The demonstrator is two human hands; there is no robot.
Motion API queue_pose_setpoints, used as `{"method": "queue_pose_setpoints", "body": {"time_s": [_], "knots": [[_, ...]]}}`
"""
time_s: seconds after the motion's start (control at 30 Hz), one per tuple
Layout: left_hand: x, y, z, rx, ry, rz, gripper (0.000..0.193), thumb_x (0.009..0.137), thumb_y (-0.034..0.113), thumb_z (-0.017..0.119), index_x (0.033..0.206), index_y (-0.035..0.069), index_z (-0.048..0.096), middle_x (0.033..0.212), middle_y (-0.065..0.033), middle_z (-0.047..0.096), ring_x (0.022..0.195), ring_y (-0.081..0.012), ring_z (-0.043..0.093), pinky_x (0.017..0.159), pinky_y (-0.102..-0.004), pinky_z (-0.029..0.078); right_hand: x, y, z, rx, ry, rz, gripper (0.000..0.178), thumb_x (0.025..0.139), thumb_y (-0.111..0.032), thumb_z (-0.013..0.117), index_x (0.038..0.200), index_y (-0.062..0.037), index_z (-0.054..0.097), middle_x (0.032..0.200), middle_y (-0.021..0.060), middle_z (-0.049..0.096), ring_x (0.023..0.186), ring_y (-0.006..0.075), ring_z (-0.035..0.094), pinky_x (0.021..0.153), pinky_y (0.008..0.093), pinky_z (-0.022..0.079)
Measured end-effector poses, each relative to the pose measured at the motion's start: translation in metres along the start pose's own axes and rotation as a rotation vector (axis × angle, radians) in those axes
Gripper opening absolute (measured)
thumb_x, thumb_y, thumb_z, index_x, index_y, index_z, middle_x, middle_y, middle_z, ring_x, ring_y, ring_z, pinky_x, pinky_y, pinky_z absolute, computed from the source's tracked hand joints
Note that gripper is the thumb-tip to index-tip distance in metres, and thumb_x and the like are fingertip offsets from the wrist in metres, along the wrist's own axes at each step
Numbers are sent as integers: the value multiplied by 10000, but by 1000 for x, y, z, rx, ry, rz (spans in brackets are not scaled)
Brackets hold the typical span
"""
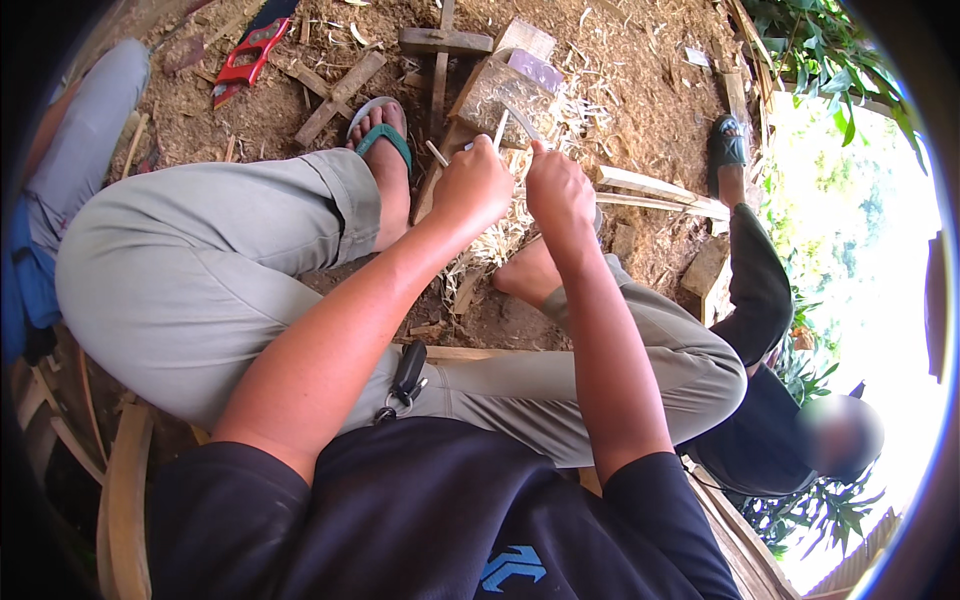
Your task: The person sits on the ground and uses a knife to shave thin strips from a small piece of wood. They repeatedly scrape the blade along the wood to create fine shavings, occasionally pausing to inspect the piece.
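Note:
My left hand is closed around a thin pale wooden strip, whose end sticks up past the fingers. A short pale stick end also shows at this hand's left side; whether it is the same piece I cannot tell. Beside it, my right hand is closed on a knife, its handle hidden by the fingers. The knife's greyish blade slants up and left toward the strip. Both fists are close together above curled wood shavings, just in front of a wooden block.
A red-handled saw lies at the far left, near crossed wooden pieces. Long split strips lie to the right. My sandalled foot flanks the block. Another person sits at right; another person's leg shows at left.

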State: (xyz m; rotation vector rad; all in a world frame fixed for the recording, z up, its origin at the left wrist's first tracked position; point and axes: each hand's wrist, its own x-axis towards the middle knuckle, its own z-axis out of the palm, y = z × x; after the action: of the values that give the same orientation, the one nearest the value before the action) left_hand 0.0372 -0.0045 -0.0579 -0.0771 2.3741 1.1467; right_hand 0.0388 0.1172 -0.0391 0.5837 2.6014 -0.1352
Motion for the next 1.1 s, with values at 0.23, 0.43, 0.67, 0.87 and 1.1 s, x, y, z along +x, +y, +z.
{"method": "queue_pose_setpoints", "body": {"time_s": [0.23, 0.43, 0.67, 0.87, 1.1], "knots": [[4, -1, -6, -79, -15, -110, 418, 971, 286, 408, 990, -61, 640, 1026, -305, 644, 991, -466, 608, 901, -510, 462, -10, 4, -25, -13, -115, -26, 609, 1051, -428, 297, 944, 20, 695, 993, 253, 687, 967, 404, 672, 855, 470, 524], [2, 0, -4, -30, 0, -28, 418, 978, 268, 389, 963, -46, 665, 991, -285, 673, 958, -445, 651, 849, -512, 516, -32, 7, -40, -66, -157, -74, 610, 1053, -426, 297, 940, 20, 697, 992, 252, 688, 957, 407, 673, 841, 475, 529], [2, -1, -2, 27, 20, -3, 391, 979, 254, 384, 978, -39, 643, 992, -282, 670, 964, -444, 648, 847, -516, 513, -34, 1, -33, -62, -98, 2, 587, 1051, -420, 315, 921, 5, 700, 947, 228, 703, 916, 389, 692, 814, 463, 545], [2, -2, -1, 18, 7, -18, 386, 977, 246, 380, 992, -43, 636, 990, -289, 667, 971, -446, 647, 851, -519, 512, -31, -1, -15, -24, -44, -6, 558, 1049, -402, 331, 921, -4, 700, 931, 224, 706, 871, 382, 703, 789, 453, 557], [0, 3, 0, -32, -7, -56, 380, 982, 250, 390, 972, -60, 610, 989, -302, 646, 988, -473, 608, 873, -526, 468, 4, 13, 3, -21, -31, -24, 577, 1050, -410, 314, 955, 8, 700, 961, 238, 700, 931, 384, 690, 827, 466, 540]]}}
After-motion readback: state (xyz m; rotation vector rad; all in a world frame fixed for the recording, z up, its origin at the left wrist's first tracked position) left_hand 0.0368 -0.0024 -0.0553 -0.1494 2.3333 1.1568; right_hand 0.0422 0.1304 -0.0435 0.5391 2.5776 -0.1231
